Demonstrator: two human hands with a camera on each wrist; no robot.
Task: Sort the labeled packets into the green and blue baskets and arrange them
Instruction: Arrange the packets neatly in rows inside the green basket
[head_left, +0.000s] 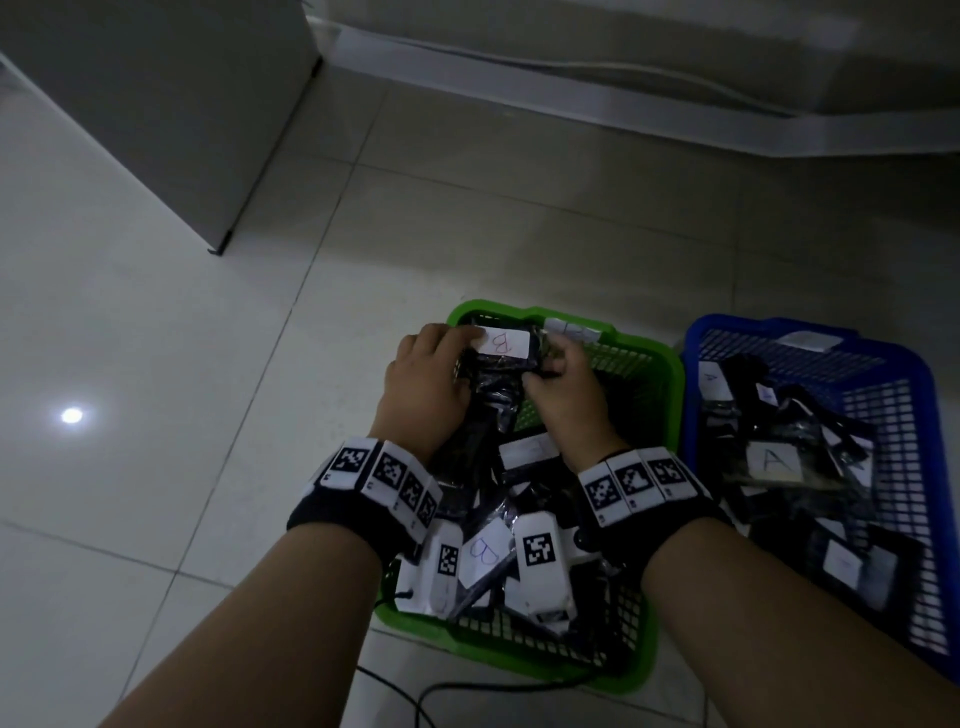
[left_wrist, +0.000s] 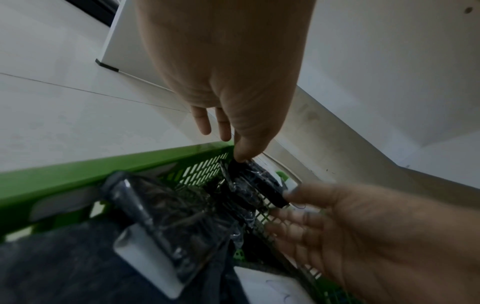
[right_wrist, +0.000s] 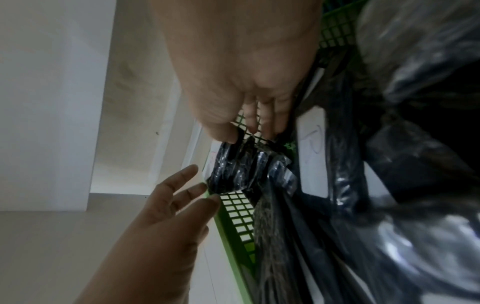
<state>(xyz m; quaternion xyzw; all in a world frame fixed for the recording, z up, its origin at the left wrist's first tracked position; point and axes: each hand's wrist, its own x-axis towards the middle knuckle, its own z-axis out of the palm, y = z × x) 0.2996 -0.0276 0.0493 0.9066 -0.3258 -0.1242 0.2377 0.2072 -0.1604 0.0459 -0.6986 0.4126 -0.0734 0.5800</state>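
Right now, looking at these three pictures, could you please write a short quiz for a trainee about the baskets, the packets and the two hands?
1. True or false: both the left hand and the right hand are on the same packet over the green basket.
2. Which letter is on the label of that packet? a) A b) B c) C
3. Fill in: the packets with the letter A lie in the ___ basket.

Key: 1 true; 2 b; 3 blue.
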